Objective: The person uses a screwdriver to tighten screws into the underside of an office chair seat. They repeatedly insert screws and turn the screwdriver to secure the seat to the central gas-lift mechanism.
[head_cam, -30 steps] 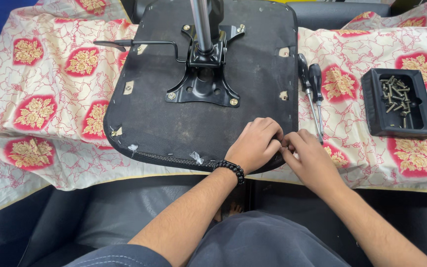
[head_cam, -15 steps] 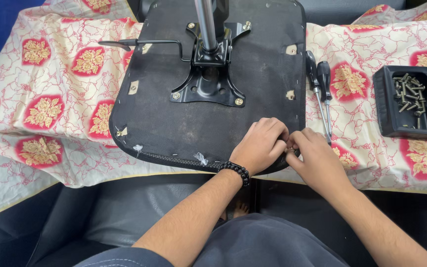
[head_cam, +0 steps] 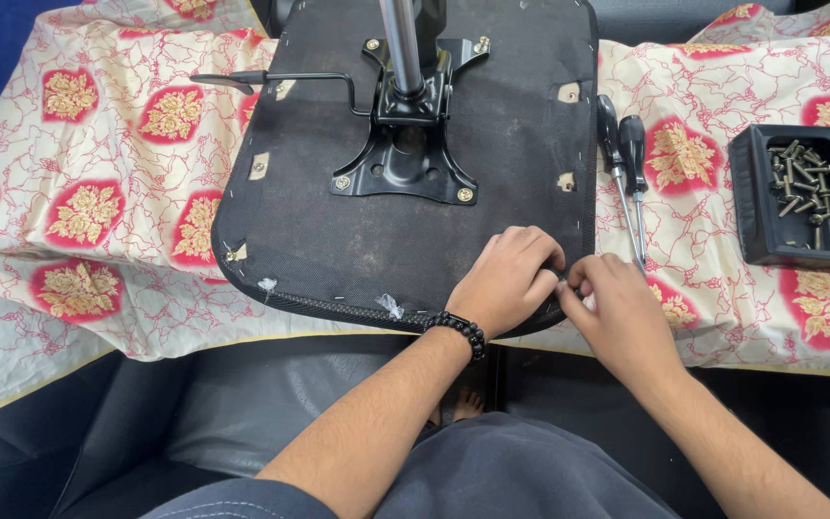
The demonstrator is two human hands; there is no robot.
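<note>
- The upturned chair seat (head_cam: 415,231) is lying bottom-up on a patterned cloth, its underside facing the camera: a rounded slab covered in coarse black fabric, dusty in the middle, with a line of small staples running along its edge.
- At the near right corner of the seat, both hands are meeting over the rim.
- The left hand (head_cam: 509,282) is resting knuckles-up on the black fabric, fingers curled in tight toward the edge; what they are pinching is hidden, so I cannot tell whether they hold anything. A black bead bracelet (head_cam: 457,330) is circling that wrist.
- The right hand (head_cam: 617,309) is sitting just beside it, touching it, fingers bent narrow at the seat's edge; its grip is hidden too.
- A black metal mounting plate (head_cam: 405,163) is standing bolted at the seat's centre, with a shiny steel column (head_cam: 402,43) rising from it and a thin bent lever (head_cam: 271,79) sticking out to the left.
- Two black-handled screwdrivers (head_cam: 622,163) are lying side by side just right of the seat.
- Farther right, a black rectangular tray (head_cam: 756,207) is holding dark screws (head_cam: 799,183).
- The cloth (head_cam: 98,192) is cream, with red medallions and gold flowers.
</note>
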